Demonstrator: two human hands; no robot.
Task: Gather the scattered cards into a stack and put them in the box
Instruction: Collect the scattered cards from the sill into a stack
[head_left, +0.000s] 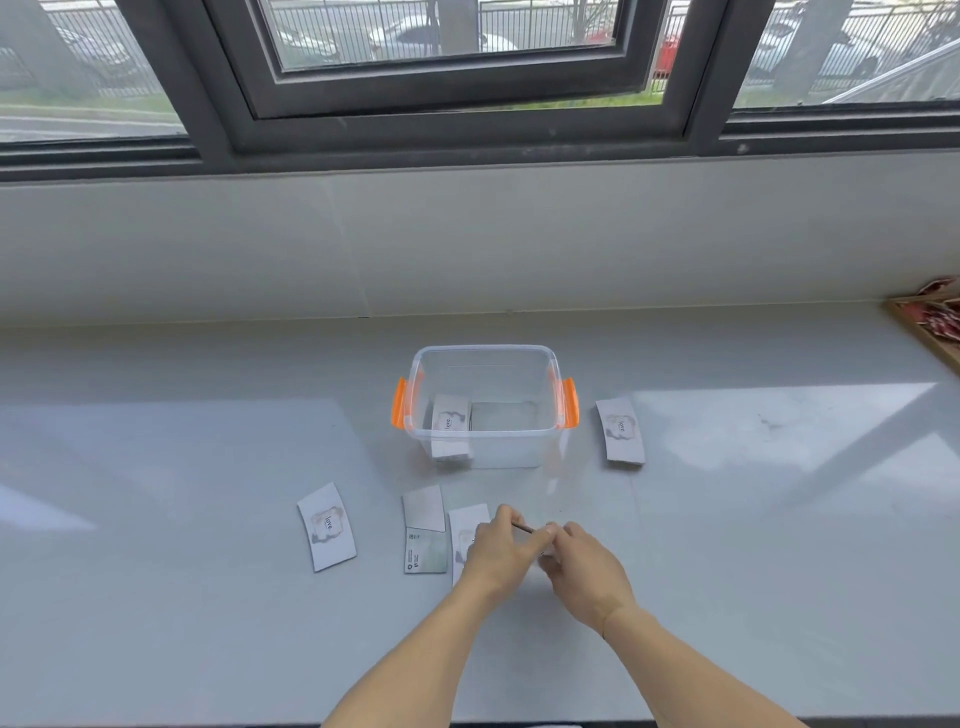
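Observation:
A clear plastic box (485, 358) with orange side handles stands mid-table; a "love" card (450, 420) leans inside it at the left. Loose cards lie around it: one (327, 526) at the left, a blank card (424, 509) overlapping a greenish card (426, 552), one (466, 525) partly under my left hand, and one (620, 430) to the right of the box. My left hand (498, 551) and my right hand (582, 564) meet just in front of the box, both pinching a thin stack of cards (523, 528) seen edge-on.
The pale glossy table (208, 493) runs to a white ledge under a dark-framed window (447, 88). A wooden tray (930, 322) with red items sits at the far right edge.

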